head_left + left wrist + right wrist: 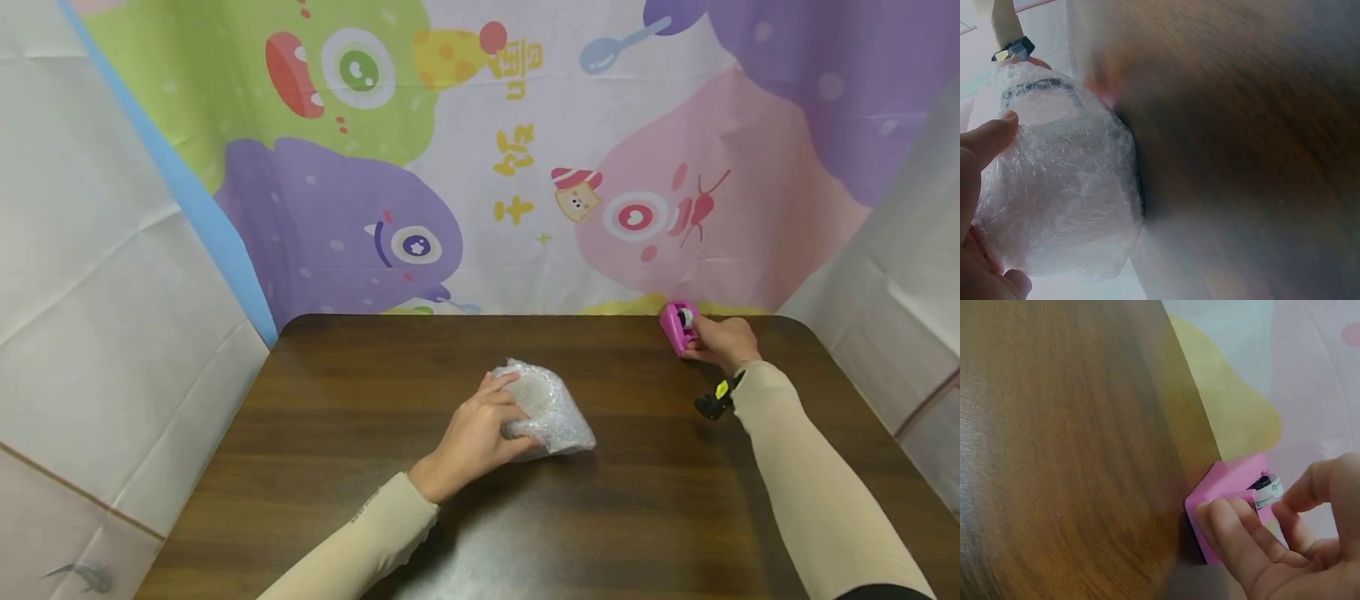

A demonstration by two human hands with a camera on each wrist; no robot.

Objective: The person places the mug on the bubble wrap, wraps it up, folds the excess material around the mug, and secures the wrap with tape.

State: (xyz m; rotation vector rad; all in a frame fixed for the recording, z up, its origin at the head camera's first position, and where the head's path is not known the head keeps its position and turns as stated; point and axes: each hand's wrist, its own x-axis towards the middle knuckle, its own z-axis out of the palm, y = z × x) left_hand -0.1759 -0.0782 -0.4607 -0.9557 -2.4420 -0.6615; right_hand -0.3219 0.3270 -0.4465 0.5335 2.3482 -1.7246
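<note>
Near the middle of the table, my left hand [483, 425] grips a bundle in clear bubble wrap [558, 417], fingers over its top and thumb at the near side. A round pale end shows through the wrap, and in the left wrist view a dark curved line shows under the plastic [1063, 187]; what is inside stays hidden. At the table's far right edge, my right hand [723, 342] holds a pink tape dispenser [677, 331]. Its fingers lie against the dispenser's side, while the thumb is right at the small white tape roll [1268, 490].
The dark wooden table [337, 383] ends at a hanging cloth printed with cartoon monsters [360, 208], close behind the dispenser. Pale wall coverings [112, 250] flank both sides. A black wrist camera [714, 404] sits on the right wrist.
</note>
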